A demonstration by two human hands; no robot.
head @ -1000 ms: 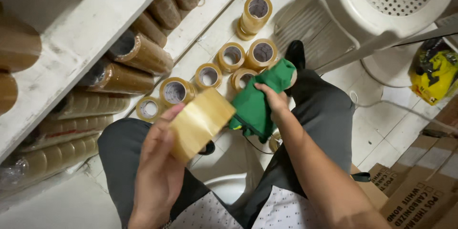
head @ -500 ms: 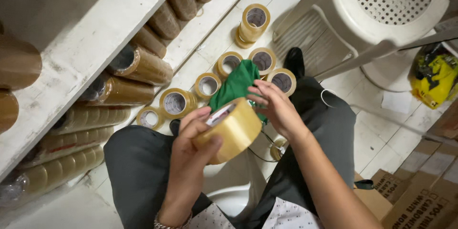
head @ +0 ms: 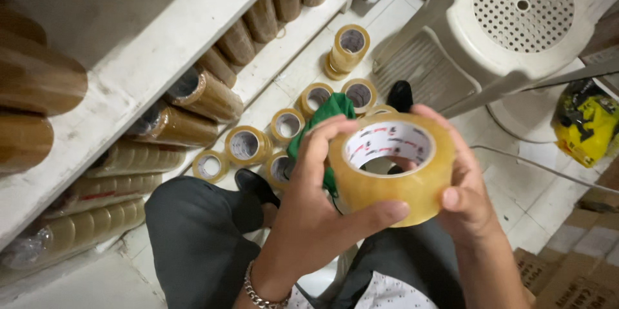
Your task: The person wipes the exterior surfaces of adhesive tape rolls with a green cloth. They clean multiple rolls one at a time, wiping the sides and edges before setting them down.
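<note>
While both hands close around it, a roll of clear tape (head: 390, 167) sits in the middle of the view, held up above the person's lap with its white cardboard core facing the camera. The left hand (head: 316, 212) grips the roll from the left, thumb laid along its near edge and fingers curled over the top rim. The right hand (head: 464, 199) grips it from the right, fingers wrapped over the far rim and thumb pressed on the outer side. A metal bracelet (head: 261, 293) circles the left wrist.

Just behind the left hand, a green cloth (head: 322, 119) pokes up, partly hidden by the fingers; which hand holds it, if any, cannot be told. Beyond it, on the tiled floor (head: 516, 186), several more tape rolls (head: 287, 125) lie flat in a loose cluster, with a small stack of rolls (head: 347, 48) further away. To the left, a white shelf (head: 161, 45) runs from near to far, with long wrapped packs of tape (head: 203, 93) lying on its lower level.

At the far right stands a white plastic stool (head: 522, 19) with a perforated seat, and a yellow bag (head: 587, 122) lies at the right edge. Cardboard boxes (head: 567, 277) fill the near right corner. The person's dark trousers (head: 193, 231) and a black shoe (head: 255, 185) show below the hands.
</note>
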